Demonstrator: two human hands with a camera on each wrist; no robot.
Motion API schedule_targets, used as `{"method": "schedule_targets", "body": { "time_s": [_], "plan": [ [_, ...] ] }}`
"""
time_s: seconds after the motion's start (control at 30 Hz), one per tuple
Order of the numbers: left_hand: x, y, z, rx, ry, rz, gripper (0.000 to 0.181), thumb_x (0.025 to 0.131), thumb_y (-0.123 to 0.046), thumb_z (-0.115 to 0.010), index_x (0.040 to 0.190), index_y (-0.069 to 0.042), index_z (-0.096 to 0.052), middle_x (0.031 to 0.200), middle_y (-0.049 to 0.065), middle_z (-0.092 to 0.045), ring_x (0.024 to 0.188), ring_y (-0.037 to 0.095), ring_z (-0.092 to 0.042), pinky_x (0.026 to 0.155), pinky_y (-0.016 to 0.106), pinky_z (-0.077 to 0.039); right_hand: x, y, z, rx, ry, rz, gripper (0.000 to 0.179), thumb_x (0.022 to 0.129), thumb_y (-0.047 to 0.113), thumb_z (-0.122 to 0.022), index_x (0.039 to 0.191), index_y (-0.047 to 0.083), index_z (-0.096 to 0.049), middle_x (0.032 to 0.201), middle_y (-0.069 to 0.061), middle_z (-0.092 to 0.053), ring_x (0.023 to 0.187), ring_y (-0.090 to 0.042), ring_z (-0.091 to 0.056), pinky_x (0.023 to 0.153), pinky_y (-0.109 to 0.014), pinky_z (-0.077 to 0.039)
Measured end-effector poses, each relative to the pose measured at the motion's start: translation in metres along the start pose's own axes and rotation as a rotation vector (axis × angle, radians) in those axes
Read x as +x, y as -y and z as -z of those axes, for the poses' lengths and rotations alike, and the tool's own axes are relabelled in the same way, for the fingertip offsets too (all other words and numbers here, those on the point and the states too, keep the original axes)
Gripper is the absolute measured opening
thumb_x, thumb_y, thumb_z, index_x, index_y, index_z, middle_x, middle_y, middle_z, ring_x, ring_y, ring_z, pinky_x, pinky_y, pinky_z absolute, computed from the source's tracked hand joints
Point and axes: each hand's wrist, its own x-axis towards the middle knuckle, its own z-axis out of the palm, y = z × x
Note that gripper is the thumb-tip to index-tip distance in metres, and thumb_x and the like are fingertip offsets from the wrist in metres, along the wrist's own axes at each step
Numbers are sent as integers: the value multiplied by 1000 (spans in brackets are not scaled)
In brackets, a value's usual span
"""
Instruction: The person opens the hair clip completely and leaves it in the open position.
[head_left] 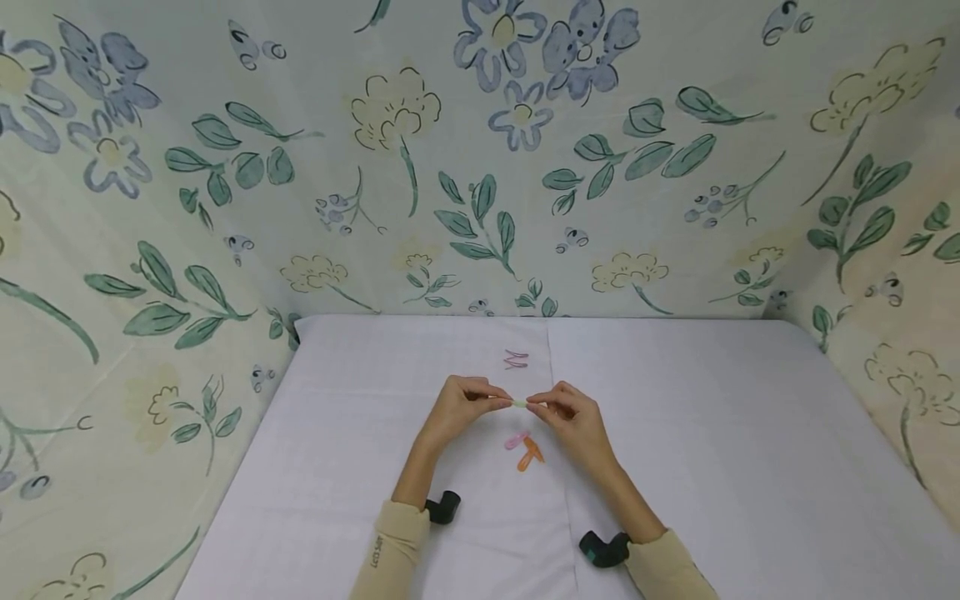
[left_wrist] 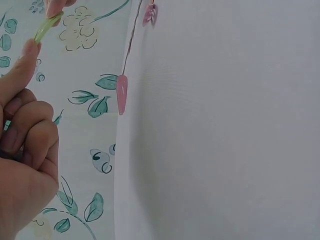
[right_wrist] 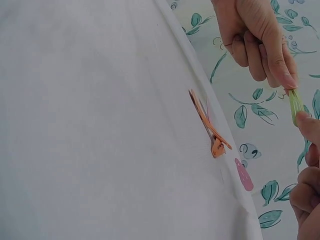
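Between both hands, over the middle of the table, is a small light-green hair clip [head_left: 519, 403]. My left hand [head_left: 461, 410] pinches one end between thumb and forefinger. At the other end, the thumb and fingers of my right hand [head_left: 579, 421] pinch it. Seen from the right wrist, the green clip [right_wrist: 296, 106] shows long narrow slits along its body. Below the hands lie orange hair clips [head_left: 531, 454], crossing each other, and a pink hair clip [head_left: 513, 442] beside them. Slim pink clips [head_left: 516, 360] lie spread behind the hands.
A white cloth [head_left: 360, 383] covers the table. Flower-patterned fabric [head_left: 405, 242] hangs behind and at both sides. Black wrist devices [head_left: 444, 507] sit at the cuffs of the beige sleeves [head_left: 397, 537].
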Motion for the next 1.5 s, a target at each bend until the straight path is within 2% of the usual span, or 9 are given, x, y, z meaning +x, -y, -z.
{"method": "schedule_targets", "body": {
  "time_s": [0.2,0.4,0.5,0.6,0.83,0.97,1.13,1.3,1.5],
  "plan": [
    [1,3,-2,-15,-43,-41,11,86,-9,-83,94,-3,-83,80,15,-74,63,6,-45,59,19,-38,0,-9,0,31,28,-4,9,87,5,-81,93,12,-81,67,-6,-40,63,-4,-33,53,-24,-28],
    [1,2,-4,4,-81,-23,7,82,-11,-87,88,-7,-84,64,3,-60,58,7,-37,55,19,-33,1,-7,-1,-7,41,43,8,89,6,-80,92,13,-79,66,-1,-38,61,-1,-32,52,-22,-28],
    [1,2,-5,27,-90,-26,5,82,-11,-87,85,-8,-84,61,-1,-55,58,7,-37,54,19,-32,0,-7,-2,-30,10,65,9,88,5,-80,91,13,-79,65,0,-38,59,0,-31,51,-20,-28],
    [2,1,-8,31,-106,-39,5,83,-11,-87,85,-7,-84,62,-1,-57,58,6,-38,54,19,-32,-1,-8,-4,-36,-39,79,10,87,2,-81,90,12,-79,60,-1,-36,55,1,-27,48,-20,-25],
    [2,-2,-15,23,-159,-56,5,81,-3,-86,83,0,-82,61,5,-59,56,4,-38,52,18,-32,-3,5,-11,-21,-125,98,11,83,-11,-79,86,0,-77,51,-5,-34,50,4,-21,44,-16,-18],
    [2,-4,-18,39,-175,-86,4,81,0,-86,83,2,-82,59,9,-57,55,4,-37,52,18,-31,-4,20,-12,-42,-171,169,11,80,-16,-78,83,-6,-75,53,-9,-36,50,0,-23,49,-10,-17],
    [3,-4,-21,61,-185,-121,4,81,0,-86,83,2,-82,60,12,-59,54,4,-39,51,17,-32,-2,24,-12,-68,-232,264,13,77,-19,-78,81,-8,-73,54,-9,-37,52,-1,-25,50,-10,-18],
    [2,-5,-20,52,-207,-135,4,80,2,-86,82,3,-82,58,13,-56,54,5,-39,51,17,-32,1,20,-12,-28,-219,294,17,75,-22,-78,82,-7,-75,54,-5,-39,51,-2,-24,46,-13,-19],
    [1,-2,-17,65,-175,-129,5,80,0,-86,84,0,-83,59,11,-56,56,5,-39,52,17,-32,1,19,-9,-22,-175,272,17,75,-22,-79,84,-8,-77,53,-8,-41,50,-4,-25,45,-16,-21]
  ]
}}
